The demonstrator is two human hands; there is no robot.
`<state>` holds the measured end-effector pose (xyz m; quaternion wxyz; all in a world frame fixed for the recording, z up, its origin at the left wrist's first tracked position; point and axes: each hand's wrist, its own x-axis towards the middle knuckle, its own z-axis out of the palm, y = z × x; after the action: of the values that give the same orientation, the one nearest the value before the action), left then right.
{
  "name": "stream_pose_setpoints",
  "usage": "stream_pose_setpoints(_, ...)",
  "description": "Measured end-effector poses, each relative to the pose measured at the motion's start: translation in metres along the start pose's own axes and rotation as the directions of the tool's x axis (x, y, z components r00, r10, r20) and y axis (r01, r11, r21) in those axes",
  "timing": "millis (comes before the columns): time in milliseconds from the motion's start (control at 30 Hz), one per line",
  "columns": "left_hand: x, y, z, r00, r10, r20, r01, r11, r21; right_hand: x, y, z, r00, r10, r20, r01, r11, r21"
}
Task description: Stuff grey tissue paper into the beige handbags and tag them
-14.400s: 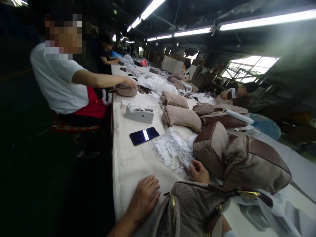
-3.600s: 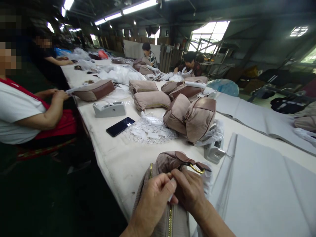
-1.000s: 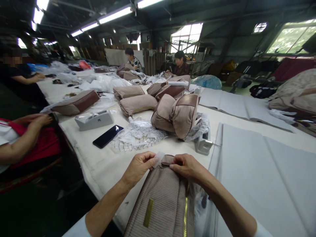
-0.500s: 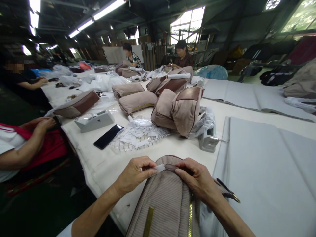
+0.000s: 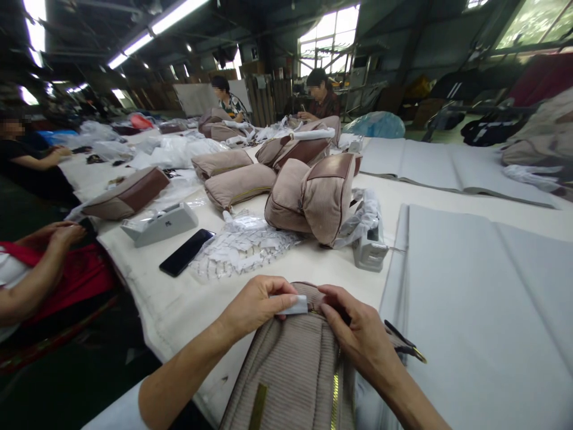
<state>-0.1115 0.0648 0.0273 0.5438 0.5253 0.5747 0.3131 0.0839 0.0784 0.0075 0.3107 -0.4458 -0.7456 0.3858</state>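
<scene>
A beige corduroy bag (image 5: 295,370) with gold zips lies at the table's near edge, right in front of me. My left hand (image 5: 255,307) is closed on a small white paper slip (image 5: 293,306) pressed against the bag's top. My right hand (image 5: 360,334) pinches the bag's top edge just beside that slip. A dark strap with a gold ring (image 5: 405,346) sticks out to the right of my right hand.
A heap of white paper slips (image 5: 242,245), a black phone (image 5: 185,252) and a grey tape dispenser (image 5: 159,224) lie ahead on the white table (image 5: 179,304). Finished bags (image 5: 313,194) are piled beyond; grey sheets (image 5: 470,298) lie right. A co-worker's arm (image 5: 40,263) is at left.
My left hand has brought the white slip rightward onto the bag's top, closer to my right hand. The view has shifted slightly left.
</scene>
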Motion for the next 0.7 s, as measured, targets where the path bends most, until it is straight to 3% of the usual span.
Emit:
stream_pose_setpoints(167,0.009,0.014,0.007,0.996,-0.092,0.009,0.091,0.992,0.088,-0.005,-0.001,0.005,0.999,-0.045,-0.008,0.045,0.998,0.049)
stream_pose_setpoints(300,0.010,0.017,0.010,0.998,0.008,0.063,-0.016,0.991,0.132,0.002,-0.003,0.001,1.000,-0.016,0.008,0.015,0.995,0.102)
stream_pose_setpoints(400,0.009,0.013,0.008,0.997,0.042,0.068,-0.051,0.989,0.138,0.009,-0.001,-0.003,0.993,-0.021,0.117,0.007,0.993,0.119)
stream_pose_setpoints(567,0.005,0.006,-0.002,1.000,-0.009,0.016,0.007,0.995,0.097,0.010,-0.003,-0.002,0.999,-0.001,0.040,-0.002,0.997,0.073)
stream_pose_setpoints(700,0.005,0.007,-0.004,0.996,-0.074,0.048,0.071,0.996,0.061,0.006,-0.007,0.002,0.996,-0.045,0.082,0.038,0.996,0.086)
